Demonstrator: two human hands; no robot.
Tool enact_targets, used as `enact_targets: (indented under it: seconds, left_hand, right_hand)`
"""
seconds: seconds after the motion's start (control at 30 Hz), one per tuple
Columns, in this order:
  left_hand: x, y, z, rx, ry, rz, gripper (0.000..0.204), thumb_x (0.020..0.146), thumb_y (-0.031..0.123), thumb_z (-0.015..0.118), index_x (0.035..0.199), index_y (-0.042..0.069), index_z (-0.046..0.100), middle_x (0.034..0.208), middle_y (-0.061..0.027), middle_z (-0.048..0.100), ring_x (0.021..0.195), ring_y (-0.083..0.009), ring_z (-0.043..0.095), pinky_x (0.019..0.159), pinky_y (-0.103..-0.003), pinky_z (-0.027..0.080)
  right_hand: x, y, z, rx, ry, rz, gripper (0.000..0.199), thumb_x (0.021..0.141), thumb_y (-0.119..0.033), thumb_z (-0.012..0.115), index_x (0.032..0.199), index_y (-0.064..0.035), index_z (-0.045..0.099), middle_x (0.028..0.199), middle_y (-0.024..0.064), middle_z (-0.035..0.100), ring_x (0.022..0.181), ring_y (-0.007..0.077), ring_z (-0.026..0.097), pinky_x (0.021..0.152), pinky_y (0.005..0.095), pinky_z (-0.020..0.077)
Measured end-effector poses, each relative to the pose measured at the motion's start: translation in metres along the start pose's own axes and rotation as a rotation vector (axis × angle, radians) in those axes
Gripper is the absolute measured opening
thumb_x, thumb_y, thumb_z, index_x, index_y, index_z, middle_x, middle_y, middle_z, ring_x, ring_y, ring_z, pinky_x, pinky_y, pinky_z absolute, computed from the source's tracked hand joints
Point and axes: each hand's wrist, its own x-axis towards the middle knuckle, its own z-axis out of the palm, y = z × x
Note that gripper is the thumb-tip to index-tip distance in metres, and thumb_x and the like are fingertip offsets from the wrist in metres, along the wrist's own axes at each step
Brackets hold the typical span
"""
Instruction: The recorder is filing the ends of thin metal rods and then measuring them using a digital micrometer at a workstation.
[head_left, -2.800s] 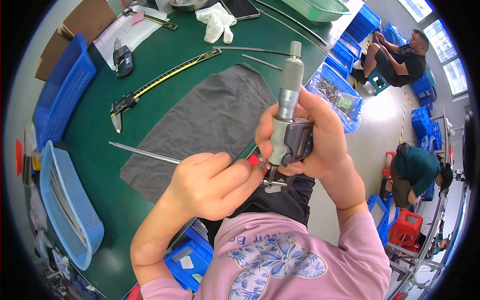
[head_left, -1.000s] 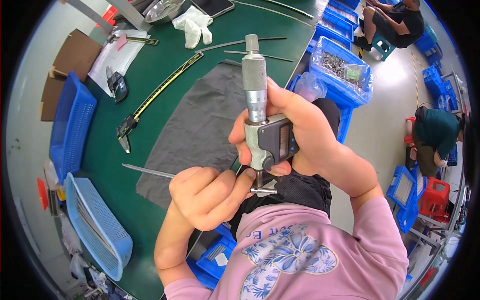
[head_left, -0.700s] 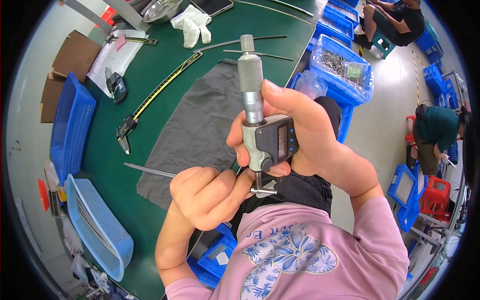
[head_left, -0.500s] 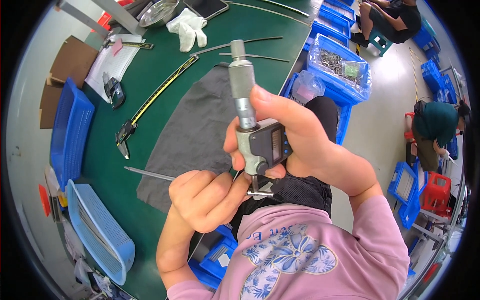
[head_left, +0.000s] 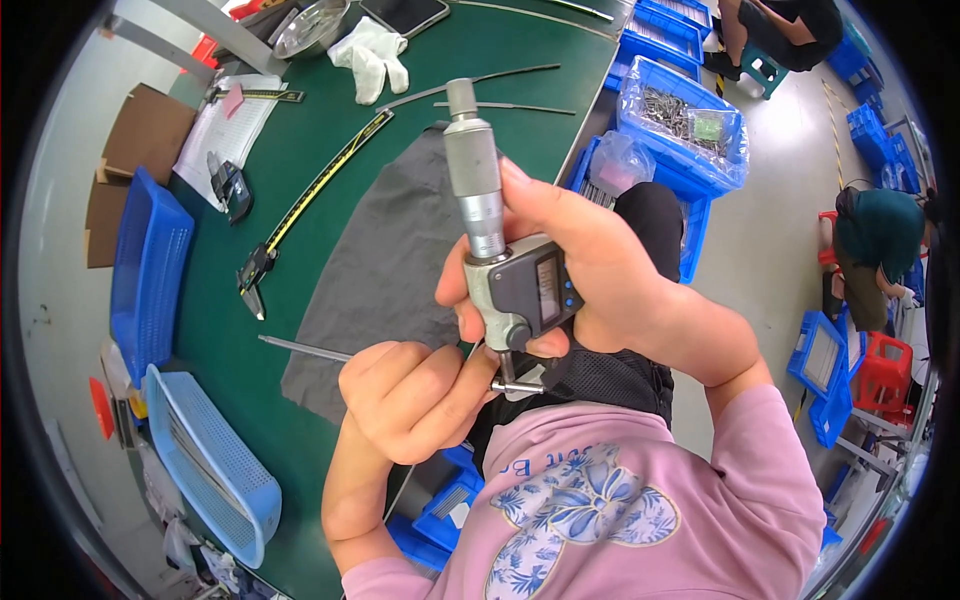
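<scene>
My right hand (head_left: pixel 610 255) is wrapped round a digital micrometer (head_left: pixel 515 290), its ridged grey thimble pointing up and its small display facing right. In my closed left hand (head_left: pixel 410 400) is a thin metal rod (head_left: pixel 305 349); one end sticks out to the left over a grey cloth (head_left: pixel 370 260). The rod's other end (head_left: pixel 520 387) shows beyond my left fingers, at the micrometer's spindle. Whether the spindle presses on it cannot be made out. My left fingertips are partly hidden beside the micrometer frame.
On the green table (head_left: pixel 215 310) lie a digital caliper (head_left: pixel 258 268), another caliper (head_left: pixel 232 190), white gloves (head_left: pixel 368 55) and thin metal strips (head_left: pixel 510 106). Blue baskets (head_left: pixel 150 280) line the left edge. At right are a bin of metal parts (head_left: pixel 680 120), a red stool (head_left: pixel 882 370) and two other people.
The micrometer's top has tilted slightly left in my right hand's grip. The surroundings have shifted a little in view. Both hands keep their holds.
</scene>
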Motion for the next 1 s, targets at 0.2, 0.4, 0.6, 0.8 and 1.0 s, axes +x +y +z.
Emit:
enact_targets:
  seconds: [0.2, 0.4, 0.6, 0.8, 1.0]
  left_hand:
    - [0.0, 0.0, 0.001, -0.006, 0.007, 0.003, 0.026, 0.06, 0.015, 0.071, 0.084, 0.006, 0.069, 0.066, 0.0002, 0.051, 0.049, -0.0103, 0.045, 0.041, -0.023, 0.035]
    - [0.001, 0.001, 0.0, -0.01, -0.007, -0.003, 0.027, 0.059, 0.014, 0.071, 0.084, 0.006, 0.07, 0.067, 0.0002, 0.052, 0.049, -0.0105, 0.046, 0.041, -0.023, 0.036]
    - [-0.003, 0.002, 0.0, -0.004, -0.005, -0.021, 0.027, 0.058, 0.011, 0.072, 0.084, 0.005, 0.069, 0.07, -0.0016, 0.055, 0.05, -0.0125, 0.049, 0.042, -0.024, 0.037]
    - [-0.011, -0.003, 0.009, -0.117, 0.118, 0.051, 0.028, 0.059, 0.006, 0.07, 0.086, 0.003, 0.065, 0.076, -0.0049, 0.058, 0.051, -0.0146, 0.05, 0.041, -0.025, 0.036]
    - [-0.004, -0.002, 0.001, 0.027, 0.064, 0.118, 0.026, 0.061, 0.006, 0.068, 0.086, 0.002, 0.063, 0.077, -0.0052, 0.061, 0.051, -0.0121, 0.049, 0.041, -0.023, 0.033]
  right_hand:
    - [-0.002, -0.001, 0.002, -0.013, 0.003, 0.006, 0.066, 0.092, -0.055, 0.034, 0.092, 0.0046, 0.061, 0.076, 0.019, 0.064, 0.04, 0.0175, 0.049, 0.033, 0.0241, 0.0358]
    - [-0.002, -0.002, 0.005, -0.08, 0.029, 0.008, 0.068, 0.091, -0.057, 0.037, 0.087, 0.0048, 0.063, 0.071, 0.0163, 0.064, 0.038, 0.0148, 0.047, 0.034, 0.0231, 0.035]
    - [0.001, 0.002, 0.002, -0.026, 0.0, -0.005, 0.067, 0.091, -0.056, 0.04, 0.087, 0.0058, 0.064, 0.07, 0.0159, 0.064, 0.038, 0.0147, 0.047, 0.034, 0.023, 0.0355]
    - [-0.002, 0.0, 0.003, -0.02, -0.028, 0.006, 0.068, 0.091, -0.057, 0.039, 0.088, 0.0061, 0.063, 0.071, 0.0162, 0.064, 0.037, 0.0148, 0.046, 0.034, 0.0231, 0.0356]
    - [0.0, -0.001, 0.002, 0.082, 0.031, 0.024, 0.074, 0.092, -0.061, 0.031, 0.093, 0.0065, 0.061, 0.073, 0.0196, 0.063, 0.036, 0.0157, 0.045, 0.032, 0.0244, 0.0354]
